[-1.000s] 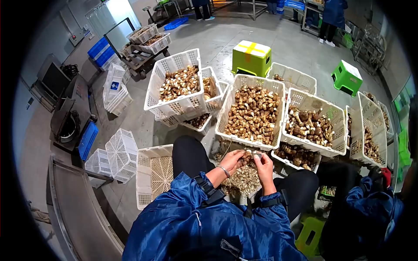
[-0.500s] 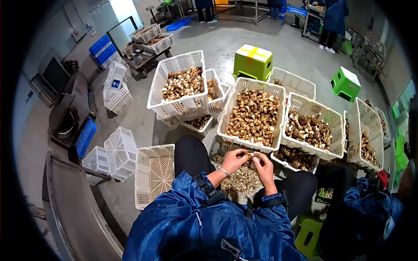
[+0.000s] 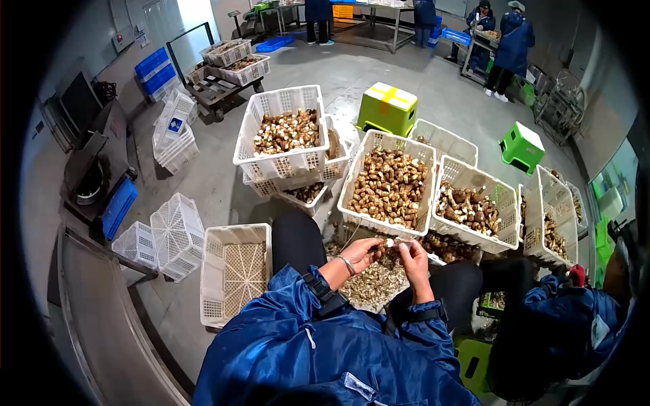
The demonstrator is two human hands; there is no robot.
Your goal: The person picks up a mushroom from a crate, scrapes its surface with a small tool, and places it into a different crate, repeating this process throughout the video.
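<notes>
Above a heap of pale trimmings [image 3: 372,283] between my knees, my left hand [image 3: 360,255] is closed round a small brown-and-white mushroom [image 3: 389,243]. Close beside it on the right, my right hand [image 3: 414,261] has its fingers pinched at the mushroom's other side; whether a small tool is in it cannot be made out. Just beyond both hands stands a white crate of brown mushrooms [image 3: 391,186]. An almost bare white crate [image 3: 237,274] lies to the left of my legs.
More mushroom crates stand at the right [image 3: 472,203] and at the left [image 3: 286,132]. Green stools [image 3: 387,108] are behind them. A co-worker in blue [image 3: 562,325] sits close on my right. A metal table edge [image 3: 101,304] runs along the left. Other people stand far back.
The view has tilted up and shifted slightly, showing more of the people at the back. Both hands stay together at the mushroom, with a small change in finger position.
</notes>
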